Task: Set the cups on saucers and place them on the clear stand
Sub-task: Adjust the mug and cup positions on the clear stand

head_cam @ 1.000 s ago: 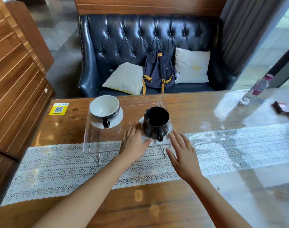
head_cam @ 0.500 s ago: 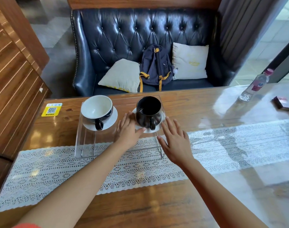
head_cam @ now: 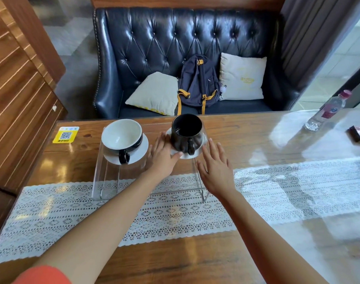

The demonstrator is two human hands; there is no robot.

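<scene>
A clear acrylic stand [head_cam: 105, 177] sits on the wooden table. On its left half a wide cup, white inside and black outside [head_cam: 121, 135], rests on a white saucer [head_cam: 140, 152]. On its right half a black mug [head_cam: 187, 132] stands on a second white saucer [head_cam: 201, 149]. My left hand [head_cam: 161, 158] lies flat on the stand, thumb touching the front rim of that saucer. Just right of the saucer, my right hand [head_cam: 216, 169] hovers with fingers spread and holds nothing.
A white lace runner [head_cam: 277, 193] crosses the table under the stand. A plastic water bottle [head_cam: 326, 111] and a dark small box [head_cam: 359, 135] lie at the far right. A yellow QR sticker [head_cam: 66, 135] is at the left. A dark leather sofa [head_cam: 175, 48] with backpack stands behind.
The camera has shifted, so the scene sits further right in view. Both hands stay beside the black mug's saucer with little movement; the fingers have drawn back slightly from it.
</scene>
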